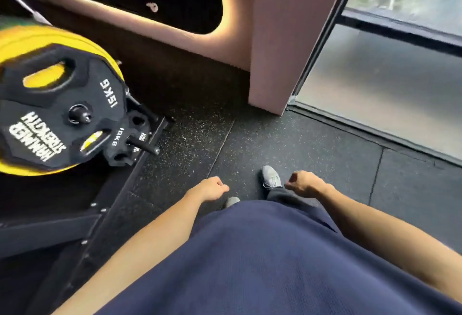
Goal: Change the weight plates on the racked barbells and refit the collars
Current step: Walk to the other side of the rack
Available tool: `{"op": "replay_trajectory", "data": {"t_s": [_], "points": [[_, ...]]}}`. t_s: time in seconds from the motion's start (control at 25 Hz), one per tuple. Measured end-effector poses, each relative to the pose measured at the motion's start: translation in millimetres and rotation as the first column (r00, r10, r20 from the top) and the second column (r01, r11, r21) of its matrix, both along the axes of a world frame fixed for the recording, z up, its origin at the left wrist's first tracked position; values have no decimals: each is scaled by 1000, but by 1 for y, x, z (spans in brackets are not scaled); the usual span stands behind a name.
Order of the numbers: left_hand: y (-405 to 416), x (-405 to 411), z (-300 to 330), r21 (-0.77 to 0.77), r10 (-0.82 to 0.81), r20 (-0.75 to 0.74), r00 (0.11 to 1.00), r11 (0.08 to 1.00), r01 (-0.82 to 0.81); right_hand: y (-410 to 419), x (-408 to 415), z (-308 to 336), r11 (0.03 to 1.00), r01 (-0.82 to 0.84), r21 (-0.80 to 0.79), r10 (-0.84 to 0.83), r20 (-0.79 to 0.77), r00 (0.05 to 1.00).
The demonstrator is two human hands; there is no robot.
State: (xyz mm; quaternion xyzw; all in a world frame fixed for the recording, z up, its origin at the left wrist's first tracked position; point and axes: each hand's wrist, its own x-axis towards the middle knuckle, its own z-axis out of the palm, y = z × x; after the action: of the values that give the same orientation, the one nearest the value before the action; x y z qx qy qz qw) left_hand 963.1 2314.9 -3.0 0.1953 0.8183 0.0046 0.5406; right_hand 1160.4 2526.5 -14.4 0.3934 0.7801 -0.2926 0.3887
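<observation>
The black 15 kg plate (50,114) hangs on a storage peg (83,116) of the plate rack (140,144), in front of a yellow plate (15,39). A smaller 10 kg plate (118,139) sits lower on its own peg (143,146), near the rack's floor edge. Both pegs point out toward me and to my right, their long axes roughly level, so a plate slides off along that line. My left hand (212,188) and right hand (303,184) hang over the rubber floor (312,144), well apart from the rack, fingers loosely curled and holding nothing. I judge I am between plates: next I must step left and grip a plate by its handle slots with both hands.
</observation>
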Motion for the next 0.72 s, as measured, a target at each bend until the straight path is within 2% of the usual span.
{"op": "replay_trajectory", "data": {"t_s": [0.08, 0.2, 0.28, 0.36, 0.44, 0.56, 0.64, 0.72], "points": [[-1, 2, 4, -10, 225, -33, 974, 974, -225, 32, -34, 2, 978, -209, -13, 209, 2, 978], [-4, 23, 10, -8, 502, -76, 861, 863, -504, 65, -83, 12, 894, -448, -15, 447, -42, 894], [-5, 41, 13, 14, 648, -133, 750, 757, -653, 77, -113, 14, 836, -549, 1, 548, -75, 833], [-5, 55, 19, 64, 775, -201, 599, 620, -782, 77, -141, 18, 788, -616, 7, 612, -113, 782], [-6, 56, 33, 144, 855, -245, 456, 497, -856, 68, -169, 27, 742, -670, 36, 664, -181, 726], [-20, 37, 64, 281, 919, -276, 283, 359, -890, 40, -212, 48, 612, -788, 65, 774, -253, 580], [-33, 16, 87, 377, 934, -291, 209, 313, -872, 21, -240, 69, 561, -823, 86, 799, -314, 512], [-48, -6, 114, 462, 935, -320, 155, 297, -836, 4, -267, 97, 555, -821, 136, 794, -382, 473]]}}
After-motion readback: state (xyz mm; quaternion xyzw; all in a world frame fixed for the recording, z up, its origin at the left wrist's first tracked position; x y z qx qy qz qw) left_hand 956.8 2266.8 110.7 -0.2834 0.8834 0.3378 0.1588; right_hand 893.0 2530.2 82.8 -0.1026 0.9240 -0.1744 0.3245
